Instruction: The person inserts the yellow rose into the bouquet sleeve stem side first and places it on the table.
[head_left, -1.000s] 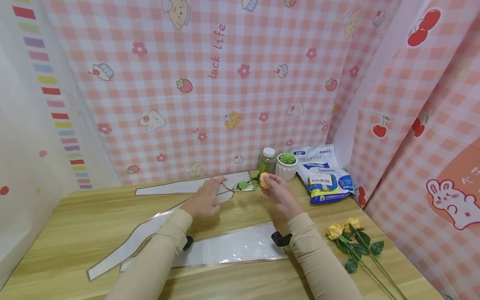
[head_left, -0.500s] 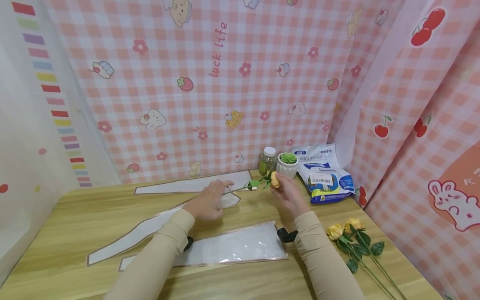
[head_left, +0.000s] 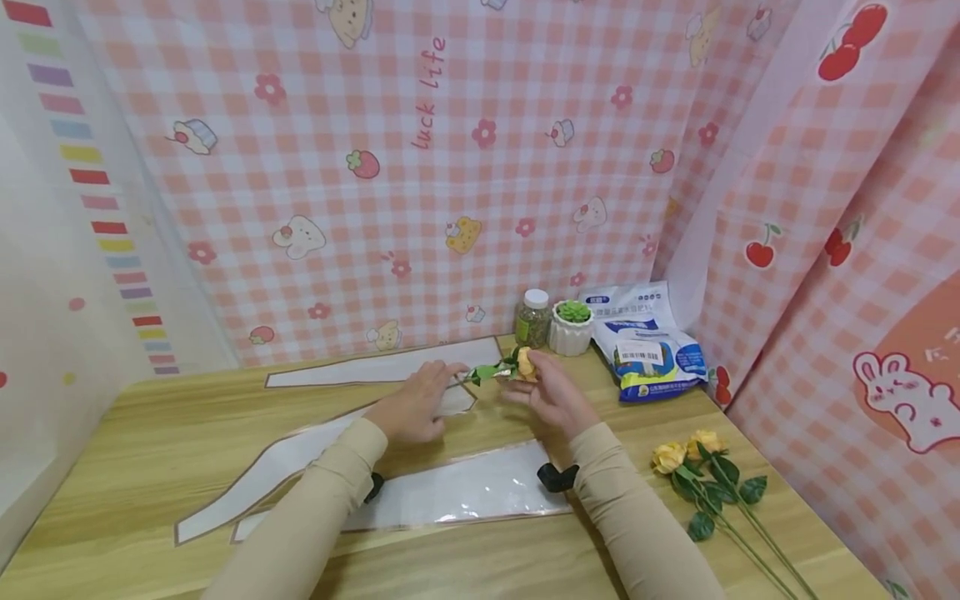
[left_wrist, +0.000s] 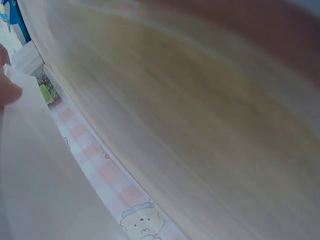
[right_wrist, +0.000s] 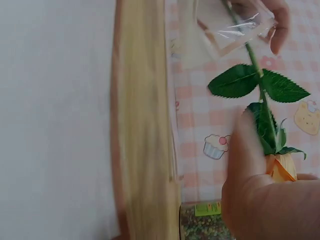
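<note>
My right hand (head_left: 557,393) holds a yellow artificial rose (head_left: 527,363) at its bloom, the thumb along the leaves just below it in the right wrist view. The rose's stem (right_wrist: 252,57) points left toward my left hand (head_left: 414,402). Around that stem lies the mouth of a clear-fronted, brown-edged flower sleeve (head_left: 281,460), whose opening my left fingers (right_wrist: 281,25) grip. The sleeve slants down to the left under my left forearm. In the left wrist view, its pale back (left_wrist: 45,165) hangs from the fingertips.
Two more flower sleeves lie flat, one behind (head_left: 375,369) and one in front (head_left: 480,487). Two yellow roses (head_left: 686,454) lie at right. A lidded jar (head_left: 533,321), a potted succulent (head_left: 572,329) and plastic bags (head_left: 652,358) stand by the back wall.
The right hand first moved right with the rose, then back left, bringing its leaves close to the left fingers. The left hand stays nearly in place.
</note>
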